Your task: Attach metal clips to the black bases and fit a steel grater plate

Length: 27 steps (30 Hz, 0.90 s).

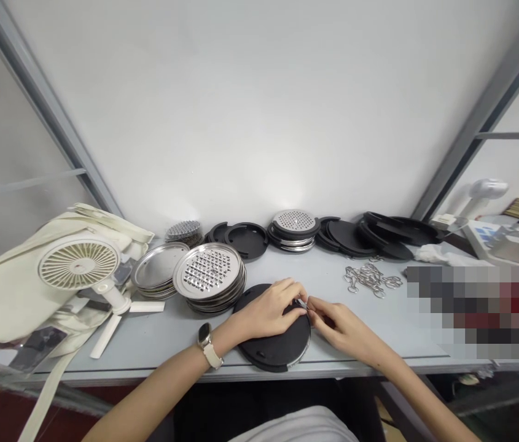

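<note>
With the right hand (341, 330), grip closed at the fingertips on a small metal clip (302, 302), by the right rim of a round black disc (275, 351). With the left hand (268, 310), laid over the disc, grip part-curled toward the clip; cannot tell whether also pinching it. Disc flat at mid-front edge of the table (328, 279). Farther left, stacked grater plates (210, 270) and a white fan (79, 264); toward the right edge, loose clips (370, 278); along the back edge, more black discs (349, 236).
</note>
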Motion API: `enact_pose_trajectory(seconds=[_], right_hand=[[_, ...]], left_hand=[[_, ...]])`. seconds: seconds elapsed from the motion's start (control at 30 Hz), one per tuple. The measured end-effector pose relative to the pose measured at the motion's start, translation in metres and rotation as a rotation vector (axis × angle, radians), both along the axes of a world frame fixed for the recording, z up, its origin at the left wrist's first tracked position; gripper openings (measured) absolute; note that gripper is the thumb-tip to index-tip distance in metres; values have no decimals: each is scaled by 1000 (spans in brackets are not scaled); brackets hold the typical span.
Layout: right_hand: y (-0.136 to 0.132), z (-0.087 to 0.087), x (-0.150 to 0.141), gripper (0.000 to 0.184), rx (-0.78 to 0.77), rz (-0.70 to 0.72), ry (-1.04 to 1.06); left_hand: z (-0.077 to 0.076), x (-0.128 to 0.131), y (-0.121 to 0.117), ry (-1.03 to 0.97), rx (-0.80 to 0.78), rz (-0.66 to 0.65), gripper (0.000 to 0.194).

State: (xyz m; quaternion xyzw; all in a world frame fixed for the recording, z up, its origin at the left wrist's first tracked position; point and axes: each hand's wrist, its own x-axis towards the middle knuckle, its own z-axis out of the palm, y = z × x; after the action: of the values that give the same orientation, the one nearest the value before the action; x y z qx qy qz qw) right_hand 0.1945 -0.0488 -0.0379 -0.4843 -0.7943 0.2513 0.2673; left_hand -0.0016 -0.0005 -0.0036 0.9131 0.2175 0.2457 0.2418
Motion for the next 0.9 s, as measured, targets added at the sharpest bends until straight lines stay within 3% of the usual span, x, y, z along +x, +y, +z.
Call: enact_pose_trajectory(seconds=[0.9], right_hand=[[1, 1, -2, 29, -6, -20, 12]], left_hand=[[0, 0, -1, 25, 89, 50, 11]])
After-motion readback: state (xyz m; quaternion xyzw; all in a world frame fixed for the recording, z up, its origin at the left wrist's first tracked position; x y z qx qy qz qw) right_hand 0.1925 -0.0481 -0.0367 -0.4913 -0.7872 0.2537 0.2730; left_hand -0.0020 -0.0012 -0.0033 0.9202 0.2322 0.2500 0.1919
